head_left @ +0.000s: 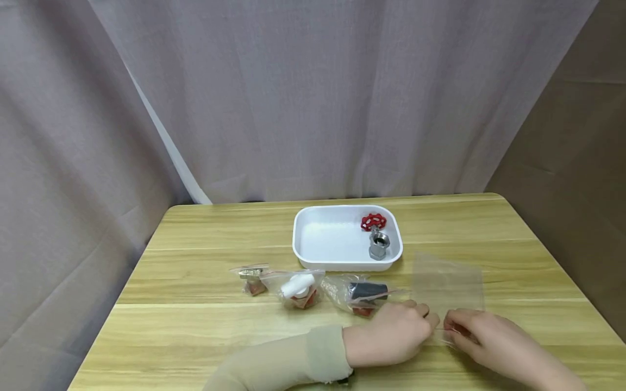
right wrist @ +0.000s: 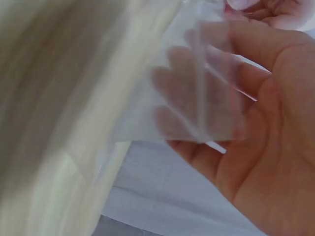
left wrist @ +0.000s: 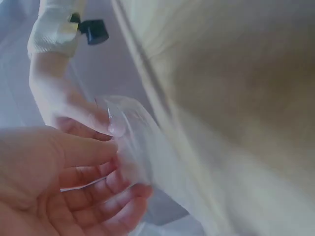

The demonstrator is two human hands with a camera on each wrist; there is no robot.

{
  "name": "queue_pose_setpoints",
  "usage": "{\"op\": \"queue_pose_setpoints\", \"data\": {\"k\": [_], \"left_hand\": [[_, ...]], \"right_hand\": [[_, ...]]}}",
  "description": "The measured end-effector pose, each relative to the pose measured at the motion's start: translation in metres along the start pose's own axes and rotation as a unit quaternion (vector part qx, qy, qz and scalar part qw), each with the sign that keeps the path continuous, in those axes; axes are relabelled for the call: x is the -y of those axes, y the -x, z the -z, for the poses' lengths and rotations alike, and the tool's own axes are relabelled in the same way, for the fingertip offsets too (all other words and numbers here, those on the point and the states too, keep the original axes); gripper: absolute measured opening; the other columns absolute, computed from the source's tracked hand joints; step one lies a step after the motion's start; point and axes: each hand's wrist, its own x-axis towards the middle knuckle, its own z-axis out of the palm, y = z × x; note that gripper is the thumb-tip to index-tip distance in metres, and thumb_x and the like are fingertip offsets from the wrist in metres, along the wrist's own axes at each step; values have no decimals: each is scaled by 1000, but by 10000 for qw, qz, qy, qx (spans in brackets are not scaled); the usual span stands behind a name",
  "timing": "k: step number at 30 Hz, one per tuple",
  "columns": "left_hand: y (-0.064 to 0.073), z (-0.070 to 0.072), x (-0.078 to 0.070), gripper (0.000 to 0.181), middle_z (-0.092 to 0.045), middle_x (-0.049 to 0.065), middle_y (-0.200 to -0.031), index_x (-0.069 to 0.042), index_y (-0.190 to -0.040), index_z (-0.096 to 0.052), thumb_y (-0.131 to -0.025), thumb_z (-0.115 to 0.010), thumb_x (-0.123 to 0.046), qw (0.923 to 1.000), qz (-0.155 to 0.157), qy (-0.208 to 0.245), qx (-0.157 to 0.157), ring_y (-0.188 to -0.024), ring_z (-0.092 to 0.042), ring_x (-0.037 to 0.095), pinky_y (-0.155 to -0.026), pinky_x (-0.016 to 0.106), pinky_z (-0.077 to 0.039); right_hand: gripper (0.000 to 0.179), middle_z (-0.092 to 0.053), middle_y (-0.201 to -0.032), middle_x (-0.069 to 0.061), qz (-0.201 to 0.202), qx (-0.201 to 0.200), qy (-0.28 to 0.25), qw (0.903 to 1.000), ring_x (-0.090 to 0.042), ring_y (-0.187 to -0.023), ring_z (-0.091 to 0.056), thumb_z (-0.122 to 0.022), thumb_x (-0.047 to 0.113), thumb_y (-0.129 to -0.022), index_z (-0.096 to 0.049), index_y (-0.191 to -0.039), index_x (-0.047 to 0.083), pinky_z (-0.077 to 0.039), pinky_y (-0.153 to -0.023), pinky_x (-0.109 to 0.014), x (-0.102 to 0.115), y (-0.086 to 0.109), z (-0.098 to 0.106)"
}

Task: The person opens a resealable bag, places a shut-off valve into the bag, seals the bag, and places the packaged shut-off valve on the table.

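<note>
A clear zip bag (head_left: 447, 279) with a reddish seal line lies spread at the right of the table, with nothing seen inside it. My left hand (head_left: 391, 332) pinches its near edge from the left. Close beside it, my right hand (head_left: 494, 339) pinches the same edge between thumb and fingers. In the left wrist view the bag's film (left wrist: 140, 132) bulges out past the fingertips of both hands. Through the film (right wrist: 184, 93), the right wrist view shows my right fingers lying behind it.
Behind the hands stands a white tray (head_left: 313, 266) holding a metal valve with a red handwheel (head_left: 376, 239). Left of the bag lie three filled bags: one with a brass-coloured part (head_left: 251, 274), one with a white-handled part (head_left: 298, 286), one with a dark-handled part (head_left: 368, 291).
</note>
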Motion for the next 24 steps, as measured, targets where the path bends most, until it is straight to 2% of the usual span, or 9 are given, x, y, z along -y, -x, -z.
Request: {"op": "queue_pose_setpoints", "data": {"k": [4, 9, 12, 16, 21, 24], "left_hand": [[0, 10, 10, 18, -58, -12, -88, -25, -101, -63, -86, -74, -27, 9992, 299, 45, -256, -76, -56, 3, -58, 18, -48], [2, 23, 23, 20, -58, -10, -88, -21, -99, -64, -82, -74, -21, 9958, 595, 86, -686, -76, -56, 3, -51, 18, -46], [3, 29, 30, 16, -60, -9, -90, -19, -100, -65, -85, -72, -19, 9928, 731, 173, -937, -77, -57, 4, -53, 17, -46], [5, 33, 36, 12, -62, -8, -91, -18, -99, -66, -88, -71, -18, 9891, 869, 284, -1158, -77, -58, 5, -55, 17, -47], [7, 34, 39, 4, -61, -8, -85, -17, -91, -64, -90, -68, -17, 9859, 902, 269, -1380, -72, -58, 6, -52, 19, -46], [7, 34, 39, 4, -61, -8, -85, -17, -92, -65, -90, -68, -16, 9855, 864, 243, -1441, -72, -59, 6, -51, 20, -45]], "right_hand": [[28, -43, -74, 30, 341, -1046, 381, 9932, 9, -63, -39, -81, 12, -83, -62, -86, 32, -36, -53, -20, 7, -3, 8], [21, -53, -79, 30, 324, -1793, 673, 9810, 9, -66, -44, -81, 15, -84, -67, -90, 30, -42, -51, -23, 16, -6, 24], [20, -60, -84, 27, 243, -2038, 752, 9758, 8, -67, -49, -81, 17, -84, -69, -92, 31, -44, -52, -24, 21, -8, 32], [23, -65, -88, 23, 325, -2290, 893, 9688, 2, -71, -59, -82, 17, -81, -70, -93, 32, -48, -56, -24, 26, -11, 38], [21, -68, -89, 20, 501, -2516, 1003, 9613, -4, -73, -65, -81, 18, -81, -71, -93, 31, -50, -61, -25, 29, -13, 41], [22, -68, -90, 18, 488, -2560, 1030, 9599, -4, -73, -66, -81, 17, -80, -70, -93, 31, -50, -60, -27, 31, -14, 41]]}}
